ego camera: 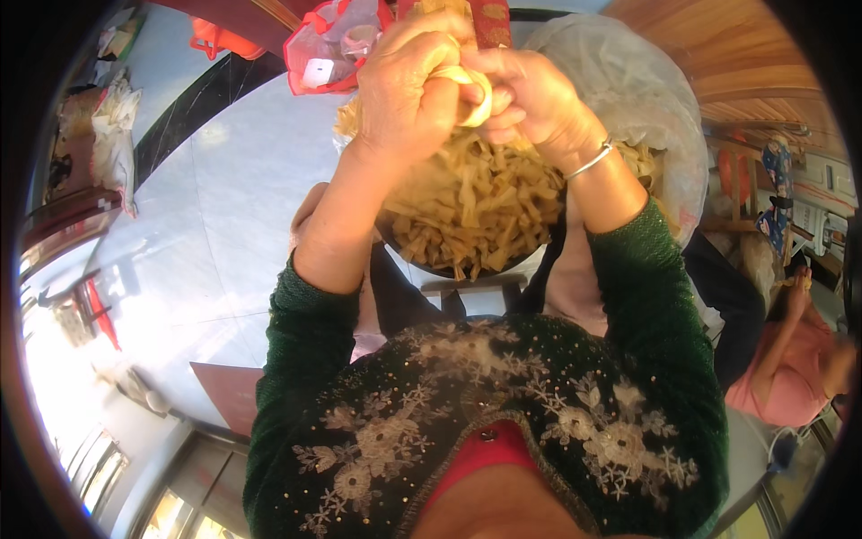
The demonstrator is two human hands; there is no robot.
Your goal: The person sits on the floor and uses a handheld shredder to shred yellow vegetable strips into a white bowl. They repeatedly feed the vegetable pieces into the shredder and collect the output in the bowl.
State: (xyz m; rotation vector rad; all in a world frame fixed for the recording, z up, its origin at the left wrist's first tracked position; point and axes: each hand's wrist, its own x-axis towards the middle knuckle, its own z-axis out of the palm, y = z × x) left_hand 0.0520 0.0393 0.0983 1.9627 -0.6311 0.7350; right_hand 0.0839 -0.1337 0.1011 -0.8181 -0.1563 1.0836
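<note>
Both of my hands are raised close together near the top of the view. My left hand [411, 94] is closed on a pale yellow strip [479, 101], which loops between the hands; what it is made of I cannot tell. My right hand [532, 101], with a silver bangle at the wrist, pinches the same strip with its fingers. Below them a dark round container [441, 271] holds a heap of knotted yellowish-brown strips [485, 209]. More such pieces lie at the heap's upper left, partly behind my left hand.
A large translucent plastic bag [606, 67] with similar strips stands at the right. A red-edged clear bag [330, 47] and an orange container [225, 39] are beyond my left hand. At the far right sits a person in pink [784, 377], hands raised. Wooden furniture [754, 47] is upper right.
</note>
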